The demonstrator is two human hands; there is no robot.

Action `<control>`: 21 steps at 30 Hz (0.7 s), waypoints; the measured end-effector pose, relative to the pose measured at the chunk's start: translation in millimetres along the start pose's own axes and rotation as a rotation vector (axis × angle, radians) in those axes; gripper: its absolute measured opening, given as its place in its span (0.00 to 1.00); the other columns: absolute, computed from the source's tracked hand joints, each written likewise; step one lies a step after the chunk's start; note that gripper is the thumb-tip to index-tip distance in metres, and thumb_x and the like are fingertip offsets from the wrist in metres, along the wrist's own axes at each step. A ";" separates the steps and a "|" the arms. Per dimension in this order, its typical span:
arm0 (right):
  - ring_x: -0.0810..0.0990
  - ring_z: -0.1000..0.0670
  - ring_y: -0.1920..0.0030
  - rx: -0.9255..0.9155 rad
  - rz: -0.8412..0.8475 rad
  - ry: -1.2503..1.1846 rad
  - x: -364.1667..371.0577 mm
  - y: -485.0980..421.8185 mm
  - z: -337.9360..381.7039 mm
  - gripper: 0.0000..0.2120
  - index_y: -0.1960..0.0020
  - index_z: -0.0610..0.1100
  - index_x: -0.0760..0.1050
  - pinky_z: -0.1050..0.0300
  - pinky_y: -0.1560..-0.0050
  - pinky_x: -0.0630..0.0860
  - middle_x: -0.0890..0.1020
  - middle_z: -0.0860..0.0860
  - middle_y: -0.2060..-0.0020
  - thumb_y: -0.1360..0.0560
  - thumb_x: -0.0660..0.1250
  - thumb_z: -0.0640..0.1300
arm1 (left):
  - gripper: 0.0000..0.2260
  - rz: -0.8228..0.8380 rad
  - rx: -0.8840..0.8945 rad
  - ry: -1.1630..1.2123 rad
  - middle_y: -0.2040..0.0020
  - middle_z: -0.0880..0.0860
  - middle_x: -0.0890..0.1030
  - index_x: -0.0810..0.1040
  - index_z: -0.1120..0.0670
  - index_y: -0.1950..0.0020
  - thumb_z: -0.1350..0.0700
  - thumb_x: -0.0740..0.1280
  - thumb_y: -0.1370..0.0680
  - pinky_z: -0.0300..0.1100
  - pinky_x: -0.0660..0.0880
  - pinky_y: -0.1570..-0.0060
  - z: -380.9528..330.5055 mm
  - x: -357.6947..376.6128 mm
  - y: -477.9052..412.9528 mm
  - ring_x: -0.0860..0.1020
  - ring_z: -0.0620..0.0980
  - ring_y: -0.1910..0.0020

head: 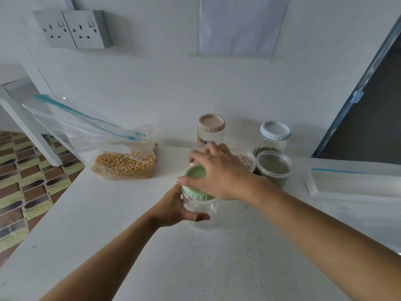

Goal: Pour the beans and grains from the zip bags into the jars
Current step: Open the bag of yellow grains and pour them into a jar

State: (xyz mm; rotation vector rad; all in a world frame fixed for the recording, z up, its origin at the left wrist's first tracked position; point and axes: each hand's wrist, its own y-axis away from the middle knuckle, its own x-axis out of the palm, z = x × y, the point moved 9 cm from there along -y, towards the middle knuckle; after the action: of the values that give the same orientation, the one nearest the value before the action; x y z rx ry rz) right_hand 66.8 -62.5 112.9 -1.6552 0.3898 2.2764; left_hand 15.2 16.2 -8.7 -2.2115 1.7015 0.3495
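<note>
Two hands are gripping a clear jar [200, 216] with a pale green lid [195, 181] near the middle of the white counter [130, 246].

The left hand [173, 208] is wrapping the jar's body, fingers curled around it; the right hand [219, 173] is covering the lid, fingers [196, 154] spread over its rim. Behind are standing a beige-lidded jar [211, 129] with an unreadable label, a white-lidded jar [274, 134] and two open jars [272, 168] of grain. A zip bag [123, 161] of yellow kernels is lying toward the left edge.
</note>
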 end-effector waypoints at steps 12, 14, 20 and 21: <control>0.76 0.54 0.43 -0.118 0.049 -0.412 -10.8 7.9 -7.9 0.24 0.43 0.56 0.79 0.52 0.43 0.78 0.78 0.56 0.44 0.37 0.80 0.50 | 0.38 0.022 0.070 -0.072 0.33 0.48 0.78 0.69 0.51 0.26 0.59 0.82 0.31 0.44 0.75 0.35 -10.2 13.9 -3.9 0.75 0.51 0.32; 0.79 0.53 0.45 -0.123 -0.016 -0.676 -28.3 15.2 -22.5 0.22 0.45 0.54 0.79 0.56 0.49 0.80 0.80 0.54 0.46 0.38 0.76 0.47 | 0.39 0.016 0.094 -0.084 0.33 0.47 0.78 0.68 0.52 0.25 0.60 0.82 0.31 0.41 0.74 0.34 -12.8 15.3 -6.4 0.75 0.51 0.32; 0.82 0.42 0.53 0.032 -0.339 -0.628 -43.4 38.8 -80.6 0.19 0.40 0.50 0.75 0.47 0.52 0.78 0.83 0.42 0.54 0.25 0.55 0.54 | 0.42 0.017 0.100 -0.124 0.29 0.51 0.74 0.63 0.55 0.22 0.60 0.82 0.31 0.52 0.71 0.28 -19.2 27.3 -17.8 0.71 0.55 0.27; 0.81 0.45 0.57 0.058 -0.403 -0.456 -42.2 47.2 -91.5 0.20 0.42 0.50 0.75 0.46 0.55 0.78 0.83 0.44 0.58 0.24 0.52 0.59 | 0.44 0.008 0.101 -0.126 0.28 0.51 0.74 0.62 0.54 0.21 0.61 0.82 0.31 0.53 0.71 0.28 -19.4 28.9 -19.8 0.71 0.55 0.27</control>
State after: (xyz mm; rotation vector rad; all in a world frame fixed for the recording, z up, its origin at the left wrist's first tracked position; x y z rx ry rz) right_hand 140.3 -144.7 127.7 -1.0227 0.0104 2.2083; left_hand 41.7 -12.6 0.1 -2.0661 1.6253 0.3878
